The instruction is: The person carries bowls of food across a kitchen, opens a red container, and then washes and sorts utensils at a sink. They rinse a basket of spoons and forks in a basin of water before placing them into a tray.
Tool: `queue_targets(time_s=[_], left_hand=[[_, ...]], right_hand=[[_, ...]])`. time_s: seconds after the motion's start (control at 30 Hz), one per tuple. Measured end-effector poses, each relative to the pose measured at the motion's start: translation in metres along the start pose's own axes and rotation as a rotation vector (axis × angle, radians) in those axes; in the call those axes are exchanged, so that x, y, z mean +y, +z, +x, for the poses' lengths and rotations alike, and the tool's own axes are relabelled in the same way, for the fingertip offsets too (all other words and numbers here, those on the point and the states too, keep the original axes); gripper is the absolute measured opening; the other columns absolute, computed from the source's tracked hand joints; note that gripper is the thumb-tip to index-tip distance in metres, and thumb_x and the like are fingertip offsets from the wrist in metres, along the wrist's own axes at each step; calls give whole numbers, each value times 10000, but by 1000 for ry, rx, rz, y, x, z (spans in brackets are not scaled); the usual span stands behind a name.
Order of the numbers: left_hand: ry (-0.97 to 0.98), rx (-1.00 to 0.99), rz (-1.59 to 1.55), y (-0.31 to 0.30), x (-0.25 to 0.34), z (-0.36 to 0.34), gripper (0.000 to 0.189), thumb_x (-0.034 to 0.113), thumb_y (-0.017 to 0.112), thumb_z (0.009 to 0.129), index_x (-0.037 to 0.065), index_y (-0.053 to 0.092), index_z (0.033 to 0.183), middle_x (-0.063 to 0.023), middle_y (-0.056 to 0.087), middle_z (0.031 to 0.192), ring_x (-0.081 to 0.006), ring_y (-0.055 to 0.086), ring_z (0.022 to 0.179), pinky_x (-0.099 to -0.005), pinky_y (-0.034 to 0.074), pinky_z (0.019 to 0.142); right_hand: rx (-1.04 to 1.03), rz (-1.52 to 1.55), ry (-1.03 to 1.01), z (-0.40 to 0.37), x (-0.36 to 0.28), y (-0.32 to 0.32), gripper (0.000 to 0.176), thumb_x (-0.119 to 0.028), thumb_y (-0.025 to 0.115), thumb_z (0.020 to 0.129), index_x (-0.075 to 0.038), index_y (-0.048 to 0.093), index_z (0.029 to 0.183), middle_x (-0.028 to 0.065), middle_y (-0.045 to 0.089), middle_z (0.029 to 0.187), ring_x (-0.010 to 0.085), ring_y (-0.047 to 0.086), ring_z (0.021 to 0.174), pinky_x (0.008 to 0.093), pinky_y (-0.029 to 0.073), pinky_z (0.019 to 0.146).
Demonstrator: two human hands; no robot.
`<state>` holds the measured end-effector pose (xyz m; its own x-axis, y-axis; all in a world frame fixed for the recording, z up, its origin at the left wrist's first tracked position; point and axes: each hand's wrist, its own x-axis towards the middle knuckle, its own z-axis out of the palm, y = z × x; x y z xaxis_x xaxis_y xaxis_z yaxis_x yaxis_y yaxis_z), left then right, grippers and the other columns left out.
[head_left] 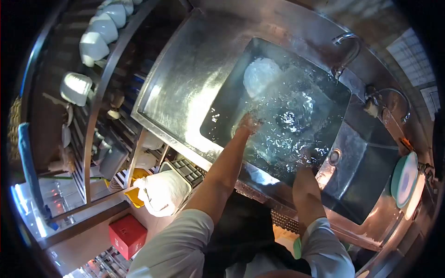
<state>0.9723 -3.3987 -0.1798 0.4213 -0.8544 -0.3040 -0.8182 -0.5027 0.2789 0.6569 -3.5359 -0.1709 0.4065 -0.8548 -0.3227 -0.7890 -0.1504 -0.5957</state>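
Observation:
Both my arms reach into a sink basin [220, 113] filled with cloudy, rippling water. My left hand [250, 123] goes under near the basin's left side, its fingers blurred by splashing. Close to the front edge, my right hand [305, 161] is mostly submerged, and its fingers are hidden. Whether either hand holds anything, I cannot tell. A white rounded dish [262, 76] shows through the water at the upper left of the basin, beyond my left hand. Bright reflections and ripples cover the water between and ahead of my hands.
A metal drainboard [185, 88] adjoins the basin on the left. Faucets [345, 41] rise along the back right. Beside the water lies a second basin [357, 162]. Plates [405, 178] stand at the far right. White bowls [103, 28] line a left rack; a red box [127, 235] sits below.

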Motion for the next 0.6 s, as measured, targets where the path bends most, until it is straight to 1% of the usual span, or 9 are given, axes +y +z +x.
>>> queue_targets(time_s=[0.07,0.17,0.2,0.23,0.27,0.4,0.43,0.5,0.6], left_hand=[[-316,-64,-103,-143,67,-23,568,430,673,830,124,612,1305,-160,675,1218,-352,596,1220,-489,433,1060],[-238,3,-23,-101,26,16,419,336,689,803,103,677,1151,-157,718,1044,-383,696,976,-515,535,878],[-159,137,-61,-133,23,13,392,300,694,794,94,690,1128,-162,720,1040,-394,701,954,-508,551,844],[-128,134,-59,-173,33,16,392,300,694,794,94,690,1128,-162,720,1040,-394,701,954,-508,551,844],[-206,83,-96,-211,43,10,366,278,698,788,73,696,1092,-182,719,1045,-408,695,970,-506,550,853],[-260,-77,-181,-215,8,-1,358,244,713,776,18,695,1053,-250,706,1055,-429,678,1028,-491,552,877],[-204,-43,-138,-210,-6,-9,359,232,720,773,-9,700,1038,-281,696,1055,-426,675,1039,-489,551,884],[-216,11,-154,-226,2,13,358,229,724,772,-12,699,1035,-278,698,1049,-421,679,1032,-486,553,878],[-246,-11,-209,-263,22,-1,352,217,716,774,-20,691,1033,-276,704,1029,-415,690,1007,-476,560,858]], right_hand=[[-21,-134,-64,8,15,-3,335,-189,541,904,-51,638,1194,147,676,1098,297,632,1007,463,475,873],[-54,-449,-132,10,35,-10,328,-209,531,911,-62,648,1180,139,676,1087,288,628,995,468,473,855],[-56,-548,-145,7,40,-10,327,-216,528,913,-66,652,1175,136,676,1083,285,626,991,470,472,849],[-57,-624,-160,4,42,-10,326,-222,525,915,-69,655,1171,133,676,1079,282,625,987,471,471,843],[-55,-583,-141,-6,44,-10,325,-229,521,917,-73,659,1166,130,676,1075,279,624,983,473,471,838],[164,693,284,-56,-49,-56,136,-117,608,818,-13,686,779,92,642,673,201,589,560,349,448,521],[155,738,505,-81,-167,-124,154,-173,649,825,-56,618,730,16,565,666,126,487,558,357,382,495],[179,640,376,-33,-148,-119,152,-158,672,799,-44,616,715,14,570,658,123,493,558,363,380,493],[243,513,255,-50,-164,-136,132,-129,679,782,-20,625,731,7,564,639,108,497,568,357,368,485]])
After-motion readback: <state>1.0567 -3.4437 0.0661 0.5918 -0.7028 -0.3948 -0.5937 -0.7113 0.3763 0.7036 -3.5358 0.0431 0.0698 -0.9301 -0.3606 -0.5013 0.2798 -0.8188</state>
